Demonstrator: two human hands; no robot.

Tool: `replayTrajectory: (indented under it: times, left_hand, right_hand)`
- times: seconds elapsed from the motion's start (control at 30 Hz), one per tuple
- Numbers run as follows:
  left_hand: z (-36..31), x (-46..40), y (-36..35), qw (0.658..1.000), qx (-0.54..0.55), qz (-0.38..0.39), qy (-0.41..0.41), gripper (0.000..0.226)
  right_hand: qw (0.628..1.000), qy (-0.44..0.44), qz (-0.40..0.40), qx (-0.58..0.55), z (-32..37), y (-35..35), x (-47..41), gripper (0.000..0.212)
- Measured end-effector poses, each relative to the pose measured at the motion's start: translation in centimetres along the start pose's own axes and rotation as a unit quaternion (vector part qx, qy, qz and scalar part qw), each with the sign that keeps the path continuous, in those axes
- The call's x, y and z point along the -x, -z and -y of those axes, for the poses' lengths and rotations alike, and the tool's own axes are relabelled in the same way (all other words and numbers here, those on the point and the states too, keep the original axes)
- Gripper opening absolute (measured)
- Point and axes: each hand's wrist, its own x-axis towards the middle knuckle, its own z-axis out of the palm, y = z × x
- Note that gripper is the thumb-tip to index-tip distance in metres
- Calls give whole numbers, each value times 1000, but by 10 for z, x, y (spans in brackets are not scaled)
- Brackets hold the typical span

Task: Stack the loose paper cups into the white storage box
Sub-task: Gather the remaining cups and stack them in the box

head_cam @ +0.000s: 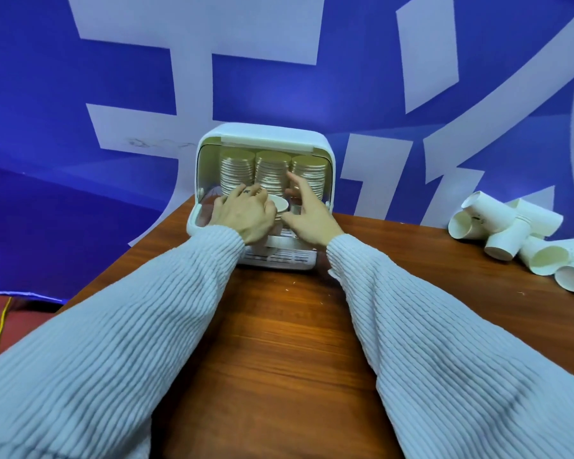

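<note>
Ribbed pale knit sleeves [120,329] reach over the wood-grain table [279,342] into the rounded white storage box [265,134]. Left hand [242,213] curls round a paper cup [280,207], base toward the camera, axis roughly level. Right hand [312,213] hovers beside it, fingers spread. Loose cups [511,233] lie tumbled far right.

A blue banner [362,94] with large white characters fills the upper frame; a brown wooden table [279,342] spans the lower centre; red floor [0,313] lower left.
</note>
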Motion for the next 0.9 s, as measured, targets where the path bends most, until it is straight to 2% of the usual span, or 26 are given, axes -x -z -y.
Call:
replayTrajectory:
  times: [0.1,0.17,0.23,0.3,0.5,0.63,0.77,0.9]
  left_hand:
    - [-23,18,-9,984,33,-167,-52,50]
    - [-49,20,-20,966,96,-219,-103,43]
    - [-83,16,-30,952,164,-219,-135,40]
    - [-116,12,-42,943,228,-202,-134,42]
    - [-212,17,-82,939,303,-106,-120,44]
    - [-244,34,-115,927,342,-82,-132,49]
    - [-244,36,-135,934,322,-70,-141,55]
    - [-242,30,-137,934,326,-80,-122,55]
  right_hand:
    - [997,-1,-81,-19,-4,13,16,66]
    - [994,6,-110,-24,-10,23,28,57]
    - [991,5,-132,-22,-21,39,40,45]
    - [988,-16,-152,-20,-35,59,53,37]
    - [968,-130,-200,79,-102,141,100,45]
    - [924,-183,-249,226,-146,192,106,55]
    - [862,-208,-286,363,-181,241,88,55]
    - [821,-213,-281,448,-216,267,67,69]
